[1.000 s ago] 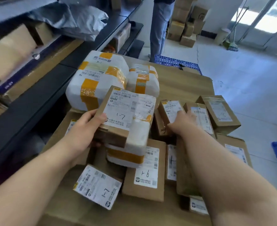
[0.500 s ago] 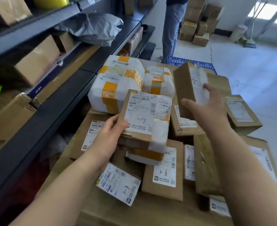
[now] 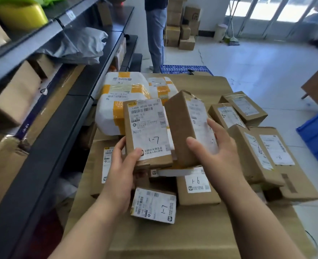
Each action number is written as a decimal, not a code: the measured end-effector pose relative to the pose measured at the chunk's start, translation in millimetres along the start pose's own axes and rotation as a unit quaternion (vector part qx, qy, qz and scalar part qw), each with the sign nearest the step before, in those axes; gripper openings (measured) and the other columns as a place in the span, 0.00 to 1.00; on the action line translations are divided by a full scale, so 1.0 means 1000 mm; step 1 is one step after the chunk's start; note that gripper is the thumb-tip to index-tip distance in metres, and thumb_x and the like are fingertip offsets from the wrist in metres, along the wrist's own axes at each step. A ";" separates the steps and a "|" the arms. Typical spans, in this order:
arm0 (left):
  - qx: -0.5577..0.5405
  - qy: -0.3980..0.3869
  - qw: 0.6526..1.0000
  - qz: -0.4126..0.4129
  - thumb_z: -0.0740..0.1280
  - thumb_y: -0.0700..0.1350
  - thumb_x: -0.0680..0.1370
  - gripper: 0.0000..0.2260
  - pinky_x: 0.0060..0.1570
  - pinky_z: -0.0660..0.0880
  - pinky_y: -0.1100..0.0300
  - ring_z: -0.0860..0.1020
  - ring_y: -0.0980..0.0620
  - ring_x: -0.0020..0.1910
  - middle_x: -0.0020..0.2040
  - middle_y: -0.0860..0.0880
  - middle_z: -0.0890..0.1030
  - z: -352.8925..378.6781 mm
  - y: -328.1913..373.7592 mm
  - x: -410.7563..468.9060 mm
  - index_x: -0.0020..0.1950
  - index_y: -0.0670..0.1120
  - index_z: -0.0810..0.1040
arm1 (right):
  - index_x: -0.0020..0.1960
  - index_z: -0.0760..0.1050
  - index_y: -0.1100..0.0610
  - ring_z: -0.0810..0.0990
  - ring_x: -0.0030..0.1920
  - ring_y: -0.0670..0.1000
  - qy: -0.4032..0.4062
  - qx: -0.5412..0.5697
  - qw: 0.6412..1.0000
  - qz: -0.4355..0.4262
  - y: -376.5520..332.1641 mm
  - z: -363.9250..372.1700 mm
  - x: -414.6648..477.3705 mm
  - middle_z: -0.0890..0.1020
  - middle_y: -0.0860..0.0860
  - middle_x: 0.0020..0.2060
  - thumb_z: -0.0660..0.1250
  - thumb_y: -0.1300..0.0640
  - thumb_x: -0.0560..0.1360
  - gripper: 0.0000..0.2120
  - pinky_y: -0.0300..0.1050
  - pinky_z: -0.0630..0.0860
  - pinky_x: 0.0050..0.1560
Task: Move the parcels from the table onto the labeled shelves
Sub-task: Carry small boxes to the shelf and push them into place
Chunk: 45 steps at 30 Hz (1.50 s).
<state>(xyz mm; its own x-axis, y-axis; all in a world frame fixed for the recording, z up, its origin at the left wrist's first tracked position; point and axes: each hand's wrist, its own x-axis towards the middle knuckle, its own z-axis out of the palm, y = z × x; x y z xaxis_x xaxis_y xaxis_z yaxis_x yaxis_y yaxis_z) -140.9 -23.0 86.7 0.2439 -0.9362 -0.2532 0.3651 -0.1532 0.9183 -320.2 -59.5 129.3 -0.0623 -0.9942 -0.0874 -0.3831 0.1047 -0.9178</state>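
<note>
Labeled shelves (image 3: 47, 116) run along the left edge, loaded with a yellow tub (image 3: 18, 15), a grey poly bag (image 3: 79, 45) and brown cartons (image 3: 14, 94). Beside them, a cardboard-covered counter (image 3: 173, 238) is seen piled with parcels. Two white parcels bound in yellow tape (image 3: 122, 101) are stacked at its far left corner.

At centre, a brown box marked "1-7" (image 3: 147, 131) is held upright above the pile by the left grip (image 3: 120, 165), with the thumb pressed on the lower corner of its label and the fingers curled behind. Just beside it, touching along one edge, a second brown box (image 3: 180, 128) is grasped by the right grip (image 3: 221, 152), thumb on the plain side and fingers laid over the labelled face. Its handwritten mark cannot be read. Both boxes are lifted off the counter and have not been shelved.

Below the hands, a small parcel also marked "1-7" (image 3: 153, 204) and a carton marked "1-9" (image 3: 197, 186) are left lying flat. Further right, two small taped boxes (image 3: 240, 107) and a large carton marked "1-8" (image 3: 278, 152) are seen on the counter.

Behind the counter, a person in jeans (image 3: 155, 34) is seen standing by a blue pallet (image 3: 184, 69) and stacked cartons (image 3: 180, 25). A blue crate (image 3: 317, 135) is cut off by the right edge.
</note>
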 end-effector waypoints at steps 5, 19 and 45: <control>0.015 -0.004 1.000 0.005 0.63 0.48 0.77 0.24 0.36 0.77 0.61 0.83 0.55 0.47 0.57 0.50 0.82 -0.018 -0.001 -0.008 0.72 0.54 0.62 | 0.75 0.56 0.40 0.63 0.67 0.48 -0.002 -0.091 0.996 -0.008 0.002 0.014 -0.012 0.59 0.45 0.65 0.74 0.36 0.63 0.46 0.45 0.63 0.64; -0.085 0.179 0.975 0.102 0.63 0.48 0.76 0.24 0.47 0.77 0.48 0.79 0.43 0.57 0.58 0.46 0.82 -0.009 -0.012 -0.076 0.71 0.54 0.65 | 0.57 0.71 0.27 0.81 0.57 0.55 -0.385 0.237 0.891 0.029 0.005 -0.011 0.006 0.77 0.48 0.62 0.75 0.55 0.62 0.32 0.55 0.79 0.56; -0.155 0.701 0.645 0.262 0.64 0.51 0.76 0.20 0.54 0.76 0.50 0.81 0.52 0.56 0.57 0.53 0.83 -0.003 -0.123 -0.570 0.68 0.56 0.69 | 0.71 0.64 0.50 0.82 0.56 0.49 -0.800 0.094 0.591 -0.041 -0.001 0.048 -0.383 0.81 0.46 0.58 0.71 0.56 0.71 0.31 0.54 0.75 0.61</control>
<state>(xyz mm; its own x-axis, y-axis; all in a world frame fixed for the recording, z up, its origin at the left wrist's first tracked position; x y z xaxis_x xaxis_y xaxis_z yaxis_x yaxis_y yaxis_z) -322.2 530.5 117.6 0.9000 0.4060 -0.1586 0.0118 0.3411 0.9399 -252.2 319.7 145.1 0.9584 0.2392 -0.1556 -0.2056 0.2006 -0.9579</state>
